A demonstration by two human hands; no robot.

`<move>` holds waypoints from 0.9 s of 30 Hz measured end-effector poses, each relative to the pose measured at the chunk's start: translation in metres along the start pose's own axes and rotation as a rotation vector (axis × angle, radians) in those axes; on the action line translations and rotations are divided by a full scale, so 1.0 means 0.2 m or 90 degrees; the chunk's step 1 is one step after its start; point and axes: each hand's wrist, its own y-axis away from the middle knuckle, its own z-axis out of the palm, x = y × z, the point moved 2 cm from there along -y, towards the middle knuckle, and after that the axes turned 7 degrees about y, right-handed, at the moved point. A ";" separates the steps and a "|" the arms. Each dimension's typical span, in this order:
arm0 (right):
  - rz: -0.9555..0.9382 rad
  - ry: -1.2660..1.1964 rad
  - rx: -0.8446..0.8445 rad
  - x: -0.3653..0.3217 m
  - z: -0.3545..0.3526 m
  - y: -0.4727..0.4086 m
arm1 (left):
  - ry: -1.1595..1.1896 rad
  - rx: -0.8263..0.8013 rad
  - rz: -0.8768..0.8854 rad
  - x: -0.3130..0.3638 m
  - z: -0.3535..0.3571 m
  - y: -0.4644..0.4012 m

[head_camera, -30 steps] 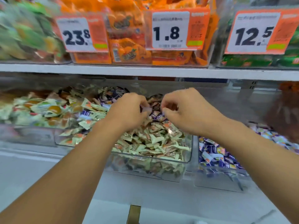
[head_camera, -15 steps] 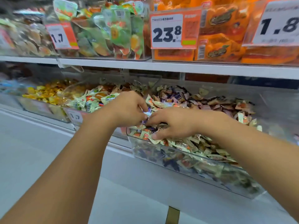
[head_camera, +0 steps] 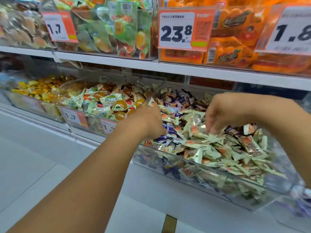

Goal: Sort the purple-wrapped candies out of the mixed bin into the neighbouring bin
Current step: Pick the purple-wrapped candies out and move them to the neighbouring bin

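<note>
Across the lower half of the frame runs a white shop shelf (head_camera: 87, 140) carrying a row of clear plastic bins. At right of centre stands the mixed bin (head_camera: 210, 180), heaped with pale cream-wrapped candies (head_camera: 217, 153) and, among them, purple-wrapped candies (head_camera: 180, 102) that show mostly at its back left and near its front left corner. Just beside it on the left is a bin of jelly cups (head_camera: 107, 103), and further left a bin of yellow sweets (head_camera: 37, 89). At the far lower right edge another clear bin (head_camera: 301, 209) is partly in view, blurred, with purplish contents. An upper shelf (head_camera: 185, 68) crosses the frame above, holding green fruit-print bags (head_camera: 121, 29) at upper centre and orange packs (head_camera: 232, 47) at upper right, with price tags reading 1.7 and 23.8 (head_camera: 180, 30).

Both bare forearms reach in from the bottom. The left hand (head_camera: 148, 121) lies at the bin's left front corner, knuckles up, its fingers curled down into the heap where several purple wrappers lie; whether they pinch one I cannot tell. The right hand (head_camera: 223, 111) hovers over the middle of the bin, wrist bent, fingers hanging downward with their tips touching the cream wrappers; a grip cannot be made out.
</note>
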 end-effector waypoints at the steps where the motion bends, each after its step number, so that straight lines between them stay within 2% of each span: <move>1: 0.020 0.003 -0.015 0.03 -0.02 0.01 | -0.005 0.016 -0.008 0.01 0.01 -0.02; 3: 0.032 0.005 0.004 0.05 -0.05 0.04 | -0.033 0.037 -0.009 0.03 0.02 -0.04; 7: -0.089 -0.017 0.189 -0.15 -0.05 -0.04 | -0.035 0.047 -0.017 0.00 0.01 -0.07; 9: -0.169 0.001 0.160 -0.27 0.04 -0.12 | -0.023 0.046 -0.012 -0.01 -0.01 -0.07; 11: -0.187 0.054 0.110 -0.29 0.13 -0.20 | -0.015 0.016 -0.007 -0.02 -0.02 -0.06; 14: -0.169 0.048 0.161 -0.22 0.17 -0.26 | 0.000 -0.013 0.000 -0.02 -0.02 -0.05; 17: -0.146 0.060 0.186 -0.18 0.15 -0.24 | -0.010 0.031 0.037 -0.05 0.02 -0.06; 23: -0.064 0.180 0.110 -0.12 0.11 -0.13 | 0.015 0.059 0.115 -0.09 0.03 -0.08; 25: -0.035 0.171 0.047 -0.11 0.07 -0.09 | 0.055 0.061 0.129 -0.09 0.03 -0.09; 27: -0.038 0.146 0.040 -0.13 0.04 -0.07 | 0.103 0.055 0.132 -0.09 0.03 -0.10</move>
